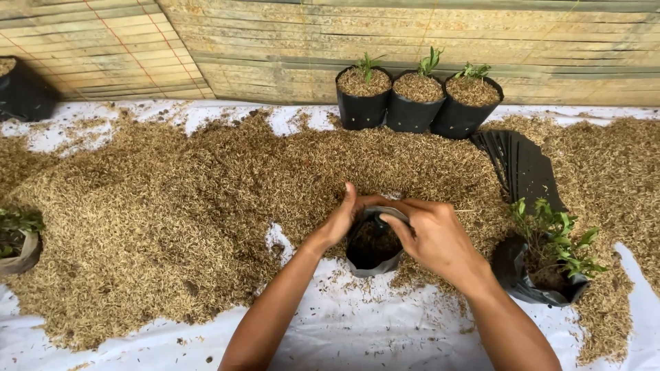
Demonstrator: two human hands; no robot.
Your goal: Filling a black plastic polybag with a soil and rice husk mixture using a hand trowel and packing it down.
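Note:
A small black plastic grow bag [372,251] stands open on the white sheet, dark and nearly empty inside. My left hand [342,218] grips its left rim, thumb up. My right hand [432,237] holds the right rim, fingers hooked over the edge. Around the bag lies a wide heap of rice husks [172,206].
Three filled black bags with seedlings [416,96] stand at the back by a bamboo wall. A stack of flat black bags [522,168] lies to the right. A bag of green seedlings [550,264] sits at the right. Another pot [17,244] is at the left edge.

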